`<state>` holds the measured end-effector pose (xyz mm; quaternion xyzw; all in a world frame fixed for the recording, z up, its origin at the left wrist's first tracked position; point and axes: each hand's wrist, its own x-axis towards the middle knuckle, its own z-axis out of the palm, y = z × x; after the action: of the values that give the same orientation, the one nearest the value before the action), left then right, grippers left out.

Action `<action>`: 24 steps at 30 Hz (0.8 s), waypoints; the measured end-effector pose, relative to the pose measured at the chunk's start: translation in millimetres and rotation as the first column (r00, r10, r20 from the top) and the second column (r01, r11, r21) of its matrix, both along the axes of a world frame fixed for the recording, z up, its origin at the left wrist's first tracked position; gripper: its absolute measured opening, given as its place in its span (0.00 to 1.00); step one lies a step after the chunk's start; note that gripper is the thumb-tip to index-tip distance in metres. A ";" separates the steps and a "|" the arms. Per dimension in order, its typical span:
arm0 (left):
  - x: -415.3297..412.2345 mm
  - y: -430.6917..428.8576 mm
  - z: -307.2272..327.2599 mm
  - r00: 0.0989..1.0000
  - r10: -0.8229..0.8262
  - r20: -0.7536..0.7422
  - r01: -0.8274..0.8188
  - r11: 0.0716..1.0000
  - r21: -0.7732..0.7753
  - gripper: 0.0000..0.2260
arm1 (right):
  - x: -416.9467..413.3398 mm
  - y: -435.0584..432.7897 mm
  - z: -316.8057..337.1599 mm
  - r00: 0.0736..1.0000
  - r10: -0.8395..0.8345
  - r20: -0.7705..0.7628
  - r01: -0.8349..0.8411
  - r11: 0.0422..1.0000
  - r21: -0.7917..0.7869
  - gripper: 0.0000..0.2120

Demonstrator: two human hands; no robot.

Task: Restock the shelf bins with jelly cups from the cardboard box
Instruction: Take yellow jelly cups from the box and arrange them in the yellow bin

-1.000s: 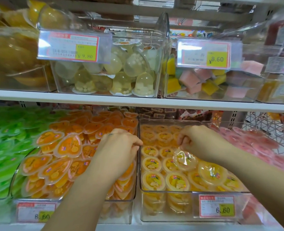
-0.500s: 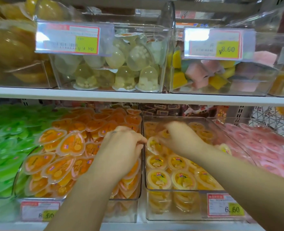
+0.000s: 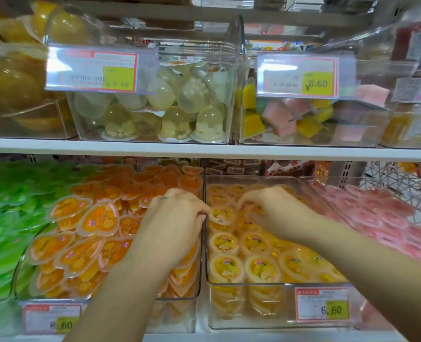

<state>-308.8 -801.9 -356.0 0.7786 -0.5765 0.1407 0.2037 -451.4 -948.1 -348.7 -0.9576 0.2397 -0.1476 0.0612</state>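
Observation:
Round yellow jelly cups fill the clear bin [image 3: 253,287] at the middle right of the lower shelf. My left hand [image 3: 177,218] reaches over the wall between this bin and the orange one, and its curled fingertips pinch the rim of one yellow jelly cup [image 3: 220,215] in the bin's back left. My right hand [image 3: 271,208] hovers just to the right of that cup, fingers curled down onto a blurred yellow cup [image 3: 250,222] in the back rows. The cardboard box is out of view.
An orange heart-shaped jelly bin [image 3: 76,243] lies under my left forearm, with green jellies [image 3: 4,218] to its left and pink ones [image 3: 377,218] at the far right. The upper shelf edge [image 3: 204,146] runs close above, carrying clear bins [image 3: 155,107] with price tags.
My right hand carried a yellow cup from the bin's middle to its back left. My left hand stayed at the divider, and its fingertips now meet a cup's rim.

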 end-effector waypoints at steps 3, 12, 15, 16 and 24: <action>-6.9 -3.2 0.8 1.000 -0.013 0.024 0.014 0.999 -0.032 0.12 | -31.1 -15.6 16.9 0.984 -0.112 0.138 0.113 0.994 0.002 0.11; -44.8 -43.3 -8.5 0.990 -0.073 0.124 0.065 0.996 0.067 0.15 | -43.3 -38.9 1.2 0.961 -0.186 -0.206 0.190 0.982 -0.001 0.14; -44.7 -50.2 -17.9 0.983 0.018 0.182 -0.050 0.984 0.172 0.13 | -33.1 -42.7 2.7 0.969 -0.151 -0.197 0.155 0.988 0.003 0.10; -44.3 -51.0 -18.7 0.981 0.034 0.192 -0.070 0.981 0.183 0.13 | -31.6 -41.5 4.0 0.974 -0.124 -0.188 0.128 0.992 0.011 0.08; -49.7 -55.2 -18.0 0.986 0.017 0.167 -0.047 0.983 0.178 0.17 | -36.4 -28.5 9.8 0.978 0.050 -0.204 -0.016 0.986 0.166 0.11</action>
<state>-358.5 -857.0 -374.0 0.7887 -0.5893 0.1550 0.0814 -487.8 -976.6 -338.9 -0.9634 0.2400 -0.0256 0.1168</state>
